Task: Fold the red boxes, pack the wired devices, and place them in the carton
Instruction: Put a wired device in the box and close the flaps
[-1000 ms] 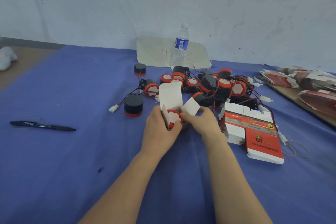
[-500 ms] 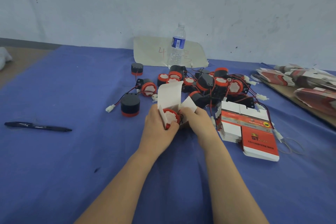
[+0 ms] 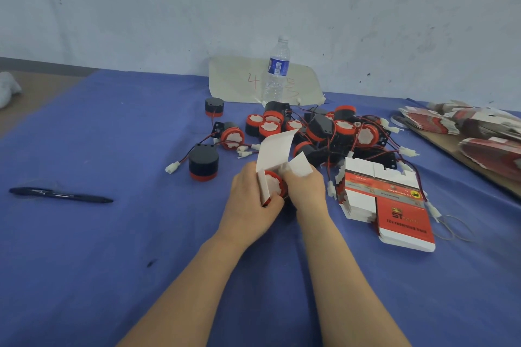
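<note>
My left hand [image 3: 249, 200] grips a folded box [image 3: 275, 151] whose white flaps stand open toward the wall. A red-and-black wired device [image 3: 275, 185] sits in the box mouth between my hands. My right hand [image 3: 306, 189] grips the box from the right, fingers curled at the device and the right flap. The box body is mostly hidden by my hands. Behind them lies a pile of wired devices [image 3: 324, 132]. A stack of flat red boxes [image 3: 394, 205] lies to the right. No carton is in view.
A lone black device [image 3: 203, 161] with a white plug stands left of my hands, another [image 3: 214, 106] farther back. A water bottle [image 3: 277, 70] stands by the wall on a paper sheet [image 3: 234, 82]. A pen [image 3: 60, 195] lies far left. More flat boxes [image 3: 479, 132] sit on a board at right.
My hands stay together on the box. The device has sunk a little deeper into the box mouth and the right flap has tipped closer to it.
</note>
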Tool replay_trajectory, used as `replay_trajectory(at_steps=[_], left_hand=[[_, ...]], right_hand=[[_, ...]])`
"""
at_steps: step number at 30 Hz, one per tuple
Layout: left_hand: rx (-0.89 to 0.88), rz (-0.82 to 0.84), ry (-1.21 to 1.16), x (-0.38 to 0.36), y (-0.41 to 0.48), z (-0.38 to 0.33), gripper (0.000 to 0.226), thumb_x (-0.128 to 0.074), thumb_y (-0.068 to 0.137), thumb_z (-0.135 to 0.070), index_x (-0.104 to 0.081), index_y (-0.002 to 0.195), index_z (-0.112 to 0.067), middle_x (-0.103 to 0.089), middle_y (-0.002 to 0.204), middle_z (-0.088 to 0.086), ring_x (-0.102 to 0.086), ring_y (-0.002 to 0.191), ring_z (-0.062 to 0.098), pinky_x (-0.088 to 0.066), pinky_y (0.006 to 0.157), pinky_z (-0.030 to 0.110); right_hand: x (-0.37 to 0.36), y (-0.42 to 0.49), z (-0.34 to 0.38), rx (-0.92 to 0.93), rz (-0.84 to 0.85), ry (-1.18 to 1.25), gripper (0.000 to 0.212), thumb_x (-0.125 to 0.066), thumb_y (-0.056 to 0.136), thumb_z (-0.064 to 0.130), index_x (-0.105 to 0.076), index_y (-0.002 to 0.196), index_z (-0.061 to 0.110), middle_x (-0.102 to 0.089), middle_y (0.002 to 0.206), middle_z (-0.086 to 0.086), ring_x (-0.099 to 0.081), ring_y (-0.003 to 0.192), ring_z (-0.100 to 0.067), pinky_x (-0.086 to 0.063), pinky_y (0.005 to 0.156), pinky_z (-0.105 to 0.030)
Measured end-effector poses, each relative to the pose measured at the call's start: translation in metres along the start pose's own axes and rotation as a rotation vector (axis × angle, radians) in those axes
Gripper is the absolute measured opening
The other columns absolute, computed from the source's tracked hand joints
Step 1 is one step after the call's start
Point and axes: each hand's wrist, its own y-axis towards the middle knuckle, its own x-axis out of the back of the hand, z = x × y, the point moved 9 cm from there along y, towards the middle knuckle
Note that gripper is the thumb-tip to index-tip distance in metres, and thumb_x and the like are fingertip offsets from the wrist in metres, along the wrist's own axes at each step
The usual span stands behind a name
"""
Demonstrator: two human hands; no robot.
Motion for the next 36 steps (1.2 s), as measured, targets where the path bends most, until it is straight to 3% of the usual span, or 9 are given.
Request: replay_trajectory(at_steps=[3,7,14,17,21,25,28,32,36], left_hand=[[0.013,0.003,-0.009,0.000,0.000,0.001,0.045,-0.070,0.079,-0.018,-0.045,0.116,-0.020,-0.055,0.113,0.000,-0.053,0.104,0.018,-0.052,0.082,0.035],[0.027,0.006,-0.034,0.001,0.001,0.003,0.039,-0.069,0.082,-0.019,-0.046,0.114,-0.019,-0.056,0.110,0.000,-0.054,0.100,0.018,-0.051,0.080,0.032],[0.132,-0.042,-0.142,0.007,0.006,0.017,0.033,-0.059,0.089,-0.013,-0.041,0.114,-0.026,-0.057,0.108,-0.004,-0.056,0.091,0.005,-0.045,0.066,0.007],[0.149,-0.081,-0.121,0.013,0.010,0.019,0.046,-0.053,0.087,-0.007,-0.041,0.131,-0.015,-0.054,0.123,0.003,-0.053,0.111,0.018,-0.049,0.091,0.033],[0.246,-0.140,-0.002,0.023,0.008,0.030,0.065,-0.053,0.089,-0.014,-0.024,0.147,-0.011,-0.034,0.145,0.011,-0.034,0.132,0.028,-0.033,0.109,0.045],[0.206,-0.082,-0.258,0.019,0.008,0.025,0.040,-0.054,0.095,-0.025,-0.040,0.133,-0.024,-0.060,0.117,-0.011,-0.061,0.104,0.007,-0.051,0.077,0.016],[0.343,0.020,-0.684,0.011,0.008,0.029,0.045,-0.025,0.101,-0.051,-0.056,0.127,-0.030,-0.072,0.107,-0.005,-0.070,0.092,0.010,-0.054,0.065,0.016],[0.367,-0.019,-0.528,0.018,0.007,0.034,0.022,-0.037,0.101,-0.027,-0.050,0.117,-0.035,-0.069,0.103,-0.010,-0.067,0.090,0.006,-0.053,0.067,0.015],[0.239,-0.034,-0.370,0.020,0.007,0.028,0.028,-0.042,0.097,-0.002,-0.050,0.107,-0.027,-0.058,0.096,-0.017,-0.055,0.073,-0.016,-0.042,0.057,0.002]], right_hand=[[-0.002,0.004,-0.002,0.023,-0.006,-0.048,0.004,-0.057,0.088,0.025,-0.058,0.088,0.020,-0.061,0.082,0.000,-0.055,0.075,-0.017,-0.039,0.056,-0.026],[-0.005,0.005,0.000,0.089,-0.014,-0.231,0.020,-0.053,0.093,0.029,-0.055,0.110,0.017,-0.055,0.090,0.005,-0.052,0.081,-0.014,-0.033,0.052,-0.018],[0.000,-0.009,0.007,0.110,0.149,0.133,0.050,-0.042,0.096,0.051,-0.065,0.093,0.007,-0.058,0.069,-0.006,-0.053,0.066,-0.006,-0.043,0.058,-0.019],[-0.007,-0.014,0.014,0.151,0.246,0.135,0.053,-0.027,0.099,0.054,-0.074,0.078,0.040,-0.071,0.075,0.018,-0.063,0.071,0.006,-0.048,0.063,-0.010],[-0.021,-0.019,0.018,0.234,0.341,-0.027,0.027,-0.042,0.101,0.030,-0.067,0.111,0.029,-0.067,0.113,0.004,-0.058,0.088,0.006,-0.046,0.068,-0.007],[-0.024,-0.018,0.011,0.211,0.369,-0.046,0.035,-0.056,0.095,0.020,-0.047,0.129,0.026,-0.060,0.112,0.006,-0.057,0.085,0.001,-0.045,0.058,-0.006],[-0.023,-0.015,0.009,0.181,0.336,-0.051,0.059,-0.057,0.095,0.024,-0.027,0.145,0.025,-0.055,0.119,0.008,-0.053,0.098,-0.005,-0.044,0.070,-0.013],[-0.026,-0.018,0.013,0.247,0.362,-0.002,0.059,-0.055,0.095,0.014,-0.028,0.145,0.029,-0.059,0.115,0.013,-0.058,0.100,-0.008,-0.049,0.071,-0.016],[-0.021,-0.024,0.023,0.337,0.338,-0.017,0.028,-0.057,0.092,0.006,-0.050,0.111,0.026,-0.063,0.107,0.002,-0.058,0.080,-0.019,-0.050,0.071,-0.030]])
